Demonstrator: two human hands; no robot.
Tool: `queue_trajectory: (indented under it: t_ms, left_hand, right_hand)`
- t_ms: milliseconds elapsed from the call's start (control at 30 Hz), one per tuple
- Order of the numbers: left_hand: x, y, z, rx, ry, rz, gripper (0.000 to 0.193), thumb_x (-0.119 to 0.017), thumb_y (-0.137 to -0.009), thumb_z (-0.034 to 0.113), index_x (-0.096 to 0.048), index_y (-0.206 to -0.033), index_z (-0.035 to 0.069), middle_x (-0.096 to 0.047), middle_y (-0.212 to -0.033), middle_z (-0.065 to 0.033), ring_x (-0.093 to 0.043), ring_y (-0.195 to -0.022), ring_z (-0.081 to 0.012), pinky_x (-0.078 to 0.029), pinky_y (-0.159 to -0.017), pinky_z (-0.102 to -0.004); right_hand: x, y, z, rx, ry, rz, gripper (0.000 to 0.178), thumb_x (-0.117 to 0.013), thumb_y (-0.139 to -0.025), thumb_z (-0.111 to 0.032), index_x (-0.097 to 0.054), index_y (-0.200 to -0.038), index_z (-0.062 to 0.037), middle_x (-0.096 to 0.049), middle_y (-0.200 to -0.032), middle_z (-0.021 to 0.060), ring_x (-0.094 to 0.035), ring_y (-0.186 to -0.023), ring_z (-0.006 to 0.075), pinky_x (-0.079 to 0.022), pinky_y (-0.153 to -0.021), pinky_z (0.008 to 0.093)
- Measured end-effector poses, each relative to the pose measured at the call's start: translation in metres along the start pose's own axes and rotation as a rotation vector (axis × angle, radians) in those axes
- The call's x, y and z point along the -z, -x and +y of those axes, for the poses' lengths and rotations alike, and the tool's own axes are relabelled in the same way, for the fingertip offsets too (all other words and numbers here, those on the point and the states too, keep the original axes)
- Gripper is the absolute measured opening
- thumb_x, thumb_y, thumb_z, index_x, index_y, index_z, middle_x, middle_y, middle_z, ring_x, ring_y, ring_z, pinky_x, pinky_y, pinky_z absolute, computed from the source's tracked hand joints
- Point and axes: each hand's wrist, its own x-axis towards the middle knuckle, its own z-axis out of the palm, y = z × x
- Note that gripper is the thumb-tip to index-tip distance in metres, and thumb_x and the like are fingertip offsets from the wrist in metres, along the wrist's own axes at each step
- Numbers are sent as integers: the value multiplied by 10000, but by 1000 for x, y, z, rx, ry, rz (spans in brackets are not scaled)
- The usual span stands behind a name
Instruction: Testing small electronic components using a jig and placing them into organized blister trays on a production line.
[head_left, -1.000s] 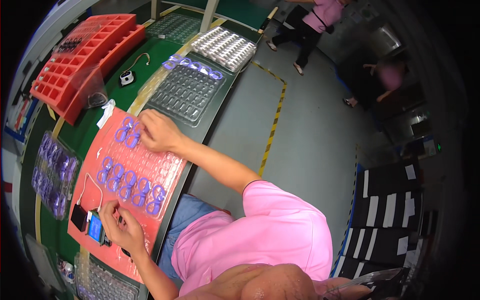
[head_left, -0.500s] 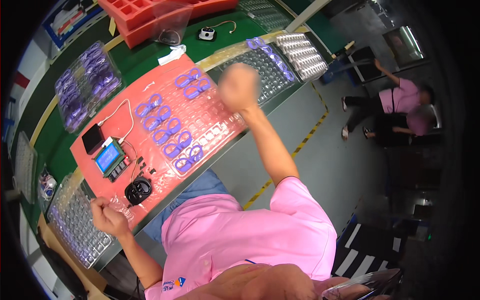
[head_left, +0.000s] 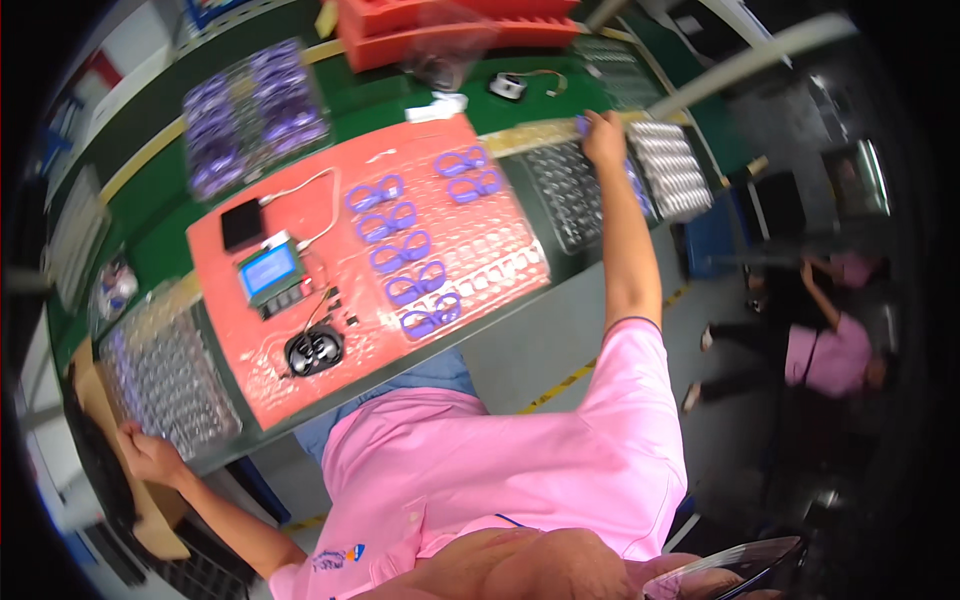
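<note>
My right hand (head_left: 603, 142) is at the far end of a clear blister tray (head_left: 568, 190) on the right. Its fingers are closed on a purple double-ring part (head_left: 582, 126), which shows just beside the fingertips. My left hand (head_left: 155, 458) is low at the left, by the edge of a cardboard box (head_left: 150, 500) and next to another clear tray (head_left: 175, 375). Its fingers look loosely apart, with nothing visible in them. Between my hands, several purple double-ring parts (head_left: 400, 252) lie in two groups on a clear tray over a red mat (head_left: 240, 340).
On the mat are a small blue-screen circuit board (head_left: 270, 272), a black box (head_left: 241, 225) and a round black device (head_left: 314, 350), joined by cables. Behind stand a stacked tray of purple parts (head_left: 255, 115) and red bins (head_left: 450, 35). A white-parts tray (head_left: 672, 170) sits far right.
My right hand has moved right and away, from above the mat's edge to the right tray's far end. My left hand has moved left toward the cardboard box, its fingers loosening. The view has shifted.
</note>
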Motion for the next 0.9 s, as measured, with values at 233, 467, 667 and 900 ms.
queue_trajectory:
  t_ms: [233, 467, 667, 900]
  left_hand:
    - [1, -24, -10, 215, -73, 74, 248, -742, -1028, 162, -762, -1257, 67, -796, -1120, -106, -750, -1046, -206, -585, -955, -362]
    - [-28, -60, -21, 93, -94, 90, 167, -681, -961, 108, -786, -1087, 77, -783, -989, -189, -747, -960, -398, -585, -869, -495]
    - [-67, -95, -30, 122, -69, -102, 201, -699, -994, 105, -790, -1167, 56, -800, -1092, -202, -796, -998, -355, -615, -870, -423]
    - [-19, -66, -13, 32, -7, -34, 211, -705, -1003, 57, -778, -1199, 31, -800, -1093, -192, -808, -965, -324, -617, -845, -398]
  right_hand:
    - [5, -6, 45, 184, 286, -52, 435, -793, -948, -315, -696, -1272, -42, -697, -1249, 252, -652, -1175, 461, -533, -999, 570]
    - [69, -17, -46, 378, 43, 235, 233, -634, -1091, -189, -693, -1212, 1, -690, -1102, 226, -653, -1017, 429, -520, -872, 528]
    - [130, 27, -147, 364, -272, 223, 243, -617, -1120, -149, -691, -1243, 47, -709, -1069, 197, -674, -944, 348, -542, -818, 428]
    - [170, 93, -232, 425, -496, 133, 215, -628, -1109, -84, -688, -1269, 46, -732, -1106, 177, -712, -975, 268, -563, -864, 361]
